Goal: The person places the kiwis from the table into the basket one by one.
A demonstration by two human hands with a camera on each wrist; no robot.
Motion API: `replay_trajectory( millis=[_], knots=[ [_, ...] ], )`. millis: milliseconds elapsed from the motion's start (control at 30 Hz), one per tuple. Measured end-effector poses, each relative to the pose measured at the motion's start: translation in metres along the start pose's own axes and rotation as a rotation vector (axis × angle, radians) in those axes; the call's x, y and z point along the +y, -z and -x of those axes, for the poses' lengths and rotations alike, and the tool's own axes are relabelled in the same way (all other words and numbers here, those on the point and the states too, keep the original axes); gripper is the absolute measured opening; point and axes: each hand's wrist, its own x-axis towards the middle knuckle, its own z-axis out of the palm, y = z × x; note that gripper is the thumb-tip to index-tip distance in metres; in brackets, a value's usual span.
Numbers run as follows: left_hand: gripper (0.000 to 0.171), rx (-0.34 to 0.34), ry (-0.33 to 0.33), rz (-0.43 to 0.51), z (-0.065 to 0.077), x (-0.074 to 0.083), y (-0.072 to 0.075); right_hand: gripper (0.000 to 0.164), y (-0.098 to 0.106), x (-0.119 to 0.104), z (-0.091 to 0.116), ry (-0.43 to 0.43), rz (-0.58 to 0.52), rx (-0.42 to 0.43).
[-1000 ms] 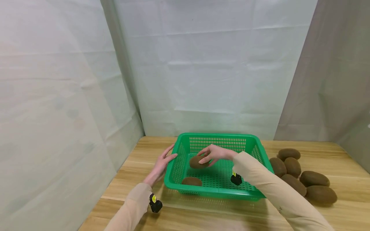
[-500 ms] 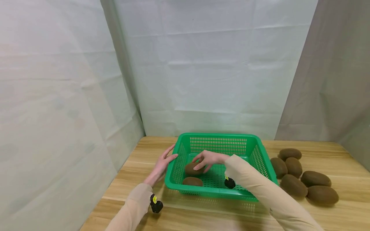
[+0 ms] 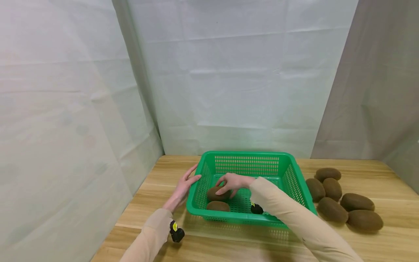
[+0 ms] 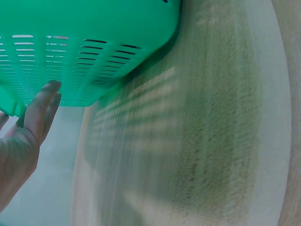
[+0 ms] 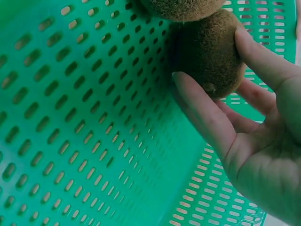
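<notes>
Right hand (image 3: 233, 181) pinches kiwi (image 5: 211, 54) at basket's (image 3: 247, 153) eight o'clock, left hand (image 3: 182, 187) spread at nine: apparently placing, release likely next.

Eight kiwifruit (image 3: 332, 210), one basket (image 3: 235, 216)

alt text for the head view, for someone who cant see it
A right hand holds a kiwi inside a green basket, beside another kiwi. The left hand touches the basket's left side; six kiwis lie on the table to the basket's right.

Soft shadows mark the brightly lit table (image 3: 148, 194); wrist views look dimmer.
</notes>
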Motion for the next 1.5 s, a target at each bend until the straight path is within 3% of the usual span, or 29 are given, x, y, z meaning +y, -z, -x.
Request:
replay_trajectory(
  millis=[333, 767, 1067, 1500],
  knots=[
    [0.056, -0.073, 0.024, 0.0, 0.009, 0.015, -0.004, 0.037, 0.0, 0.0, -0.001, 0.002, 0.029, 0.004],
    [0.054, -0.024, -0.011, -0.027, 0.001, 0.001, 0.005, 0.044, 0.009, -0.004, 0.014, 0.018, 0.019, 0.01],
    [0.054, -0.022, 0.003, -0.028, 0.001, 0.001, 0.012, 0.041, 0.024, -0.014, 0.029, 0.096, -0.054, 0.003],
    [0.053, -0.014, 0.007, -0.011, -0.002, 0.002, 0.014, 0.042, 0.057, -0.026, 0.068, 0.174, -0.031, 0.087]
  ],
)
